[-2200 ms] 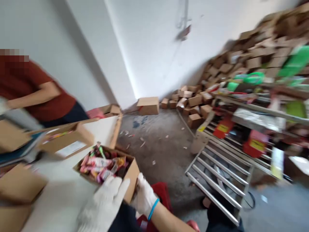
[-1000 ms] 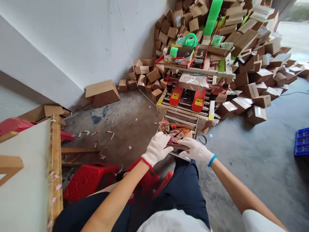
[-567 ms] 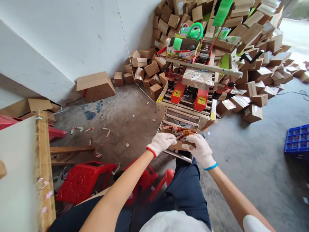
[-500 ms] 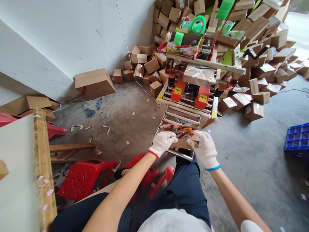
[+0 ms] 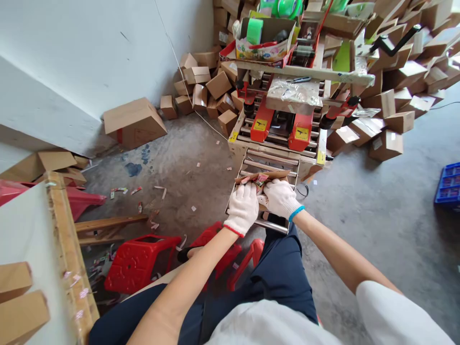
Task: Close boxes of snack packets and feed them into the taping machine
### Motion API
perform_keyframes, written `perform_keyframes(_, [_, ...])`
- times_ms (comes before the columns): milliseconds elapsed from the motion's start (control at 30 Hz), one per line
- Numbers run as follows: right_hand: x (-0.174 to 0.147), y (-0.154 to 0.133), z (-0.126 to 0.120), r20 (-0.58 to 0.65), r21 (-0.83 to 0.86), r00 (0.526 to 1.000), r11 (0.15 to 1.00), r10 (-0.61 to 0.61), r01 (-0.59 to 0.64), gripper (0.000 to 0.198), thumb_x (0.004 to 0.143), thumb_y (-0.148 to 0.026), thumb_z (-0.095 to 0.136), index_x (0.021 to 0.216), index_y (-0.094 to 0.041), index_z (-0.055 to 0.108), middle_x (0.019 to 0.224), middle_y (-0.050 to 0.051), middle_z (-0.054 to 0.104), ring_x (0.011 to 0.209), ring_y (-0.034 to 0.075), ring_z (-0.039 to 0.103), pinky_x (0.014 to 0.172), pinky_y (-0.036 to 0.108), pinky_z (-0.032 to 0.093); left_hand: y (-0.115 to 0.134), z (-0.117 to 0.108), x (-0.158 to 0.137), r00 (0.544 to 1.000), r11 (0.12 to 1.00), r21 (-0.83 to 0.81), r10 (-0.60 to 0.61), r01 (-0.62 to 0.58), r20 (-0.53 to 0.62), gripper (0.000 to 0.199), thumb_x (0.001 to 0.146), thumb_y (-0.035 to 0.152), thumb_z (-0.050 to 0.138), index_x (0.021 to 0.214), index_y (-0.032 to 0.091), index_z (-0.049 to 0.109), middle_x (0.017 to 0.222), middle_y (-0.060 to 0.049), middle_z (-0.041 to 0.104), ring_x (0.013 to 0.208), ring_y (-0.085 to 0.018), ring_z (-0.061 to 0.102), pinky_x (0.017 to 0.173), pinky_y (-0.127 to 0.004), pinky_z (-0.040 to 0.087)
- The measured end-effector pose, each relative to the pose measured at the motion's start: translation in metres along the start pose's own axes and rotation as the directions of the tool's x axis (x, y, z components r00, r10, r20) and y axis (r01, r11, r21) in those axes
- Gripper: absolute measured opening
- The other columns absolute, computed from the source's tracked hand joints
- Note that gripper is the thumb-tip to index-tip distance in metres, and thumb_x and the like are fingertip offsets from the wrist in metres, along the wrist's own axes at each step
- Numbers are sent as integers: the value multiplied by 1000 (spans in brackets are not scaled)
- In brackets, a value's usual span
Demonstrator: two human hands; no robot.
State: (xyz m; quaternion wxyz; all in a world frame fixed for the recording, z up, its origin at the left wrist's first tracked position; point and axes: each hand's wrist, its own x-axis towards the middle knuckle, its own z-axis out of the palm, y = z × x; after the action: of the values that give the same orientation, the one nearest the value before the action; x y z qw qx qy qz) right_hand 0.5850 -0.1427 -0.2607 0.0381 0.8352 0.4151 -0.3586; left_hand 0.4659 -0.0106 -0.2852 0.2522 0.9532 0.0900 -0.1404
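A small open cardboard box [image 5: 264, 175] holds colourful printed packets [image 5: 260, 179] and sits on the roller conveyor [image 5: 272, 224] in front of me. My left hand [image 5: 244, 205], in a white knit glove with a red cuff, lies over the box's left part with its fingers stretched forward onto the packets. From the right, my right hand [image 5: 282, 197], in a white glove with a teal cuff, reaches over the contents, its fingers bent down and partly hidden. Both hands touch the box and packets.
Beyond the rollers stands a red carton-sealing machine [image 5: 264, 122], with a tray of tape [image 5: 264, 48] above it. Small cartons [image 5: 388, 143] are heaped behind. Red stools [image 5: 138, 263] and a white-topped table [image 5: 28, 230] are at left, a blue crate [image 5: 448, 187] at right.
Both hands have moved from the near edge of the box forward over its contents and closer together. The far flap now shows standing up. My view has shifted slightly.
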Motion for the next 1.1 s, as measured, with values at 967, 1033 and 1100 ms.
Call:
perform_keyframes(967, [-29, -19, 33, -539, 198, 808, 968, 238, -153, 72, 92, -35, 57, 159, -17, 38, 166, 12, 33, 154, 37, 22, 126, 62, 6, 24, -32, 34, 945, 998, 51, -40, 24, 326, 34, 92, 29, 52, 115, 19, 74, 116, -15, 73, 100, -34, 71, 88, -47, 57])
perform_keyframes(1033, [-30, -17, 30, -524, 171, 828, 977, 200, -128, 72, 93, -34, 56, 160, -19, 36, 164, 10, 38, 153, 38, 22, 126, 64, 4, 25, -30, 30, 955, 999, 49, -27, 13, 295, 36, 95, 29, 49, 121, 20, 72, 117, -14, 73, 100, -34, 71, 88, -48, 57])
perform_keyframes(1100, [-35, -14, 30, -542, 190, 817, 976, 195, -108, 67, 94, -39, 58, 157, -21, 43, 157, 9, 47, 149, 37, 28, 126, 62, 7, 27, -29, 12, 974, 999, 50, -18, 7, 227, 41, 100, 28, 40, 129, 21, 68, 124, -14, 71, 108, -33, 69, 93, -48, 56])
